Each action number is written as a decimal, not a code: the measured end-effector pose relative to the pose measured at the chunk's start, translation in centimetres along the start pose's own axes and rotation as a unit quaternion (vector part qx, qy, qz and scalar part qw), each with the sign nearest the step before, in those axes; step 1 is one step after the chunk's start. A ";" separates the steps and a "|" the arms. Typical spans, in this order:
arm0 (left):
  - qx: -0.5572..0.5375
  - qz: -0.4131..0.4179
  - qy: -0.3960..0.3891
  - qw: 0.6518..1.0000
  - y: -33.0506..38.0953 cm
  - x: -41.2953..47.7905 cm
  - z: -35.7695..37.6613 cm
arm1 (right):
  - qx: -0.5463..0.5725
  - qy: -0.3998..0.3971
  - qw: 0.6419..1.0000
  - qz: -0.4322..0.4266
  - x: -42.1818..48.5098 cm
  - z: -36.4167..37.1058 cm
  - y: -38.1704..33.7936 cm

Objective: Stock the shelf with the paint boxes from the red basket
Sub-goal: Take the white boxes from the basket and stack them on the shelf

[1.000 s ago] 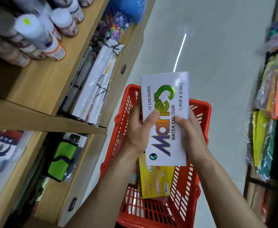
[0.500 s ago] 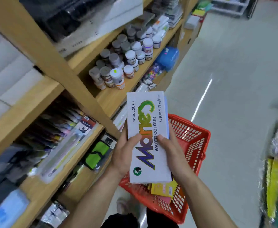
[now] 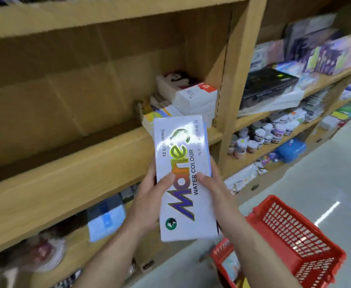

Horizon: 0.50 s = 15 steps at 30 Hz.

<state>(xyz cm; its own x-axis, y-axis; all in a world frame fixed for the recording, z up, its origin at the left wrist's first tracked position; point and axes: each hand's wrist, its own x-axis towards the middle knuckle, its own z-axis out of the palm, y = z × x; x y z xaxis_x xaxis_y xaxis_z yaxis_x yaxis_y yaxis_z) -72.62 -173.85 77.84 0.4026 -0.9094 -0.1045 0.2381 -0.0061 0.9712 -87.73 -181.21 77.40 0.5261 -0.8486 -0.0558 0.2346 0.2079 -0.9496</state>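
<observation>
Now a paint box (image 3: 182, 179) is up at shelf height, carried in both hands.

Left hand (image 3: 149, 202) and right hand (image 3: 216, 190) clamp its long edges, far end near the stacked boxes (image 3: 191, 96) on the wooden shelf (image 3: 87, 161). Pushed in crooked, it could knock that stack. More stock waits in the red basket (image 3: 291, 235) below.

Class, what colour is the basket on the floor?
Red basket, clearest in the head view.
</observation>
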 end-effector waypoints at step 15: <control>0.063 -0.012 0.144 0.987 5.7 7.8 -12.8 | -0.187 -0.084 0.971 0.123 14.6 13.0 -0.2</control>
<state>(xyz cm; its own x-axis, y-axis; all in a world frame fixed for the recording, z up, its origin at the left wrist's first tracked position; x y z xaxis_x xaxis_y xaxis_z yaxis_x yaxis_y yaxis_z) -56.86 -175.65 79.86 0.6375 -0.7520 -0.1673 0.1472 -0.0943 0.9846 -69.50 -187.27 80.78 0.6618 -0.6979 -0.2738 -0.2115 0.1767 -0.9613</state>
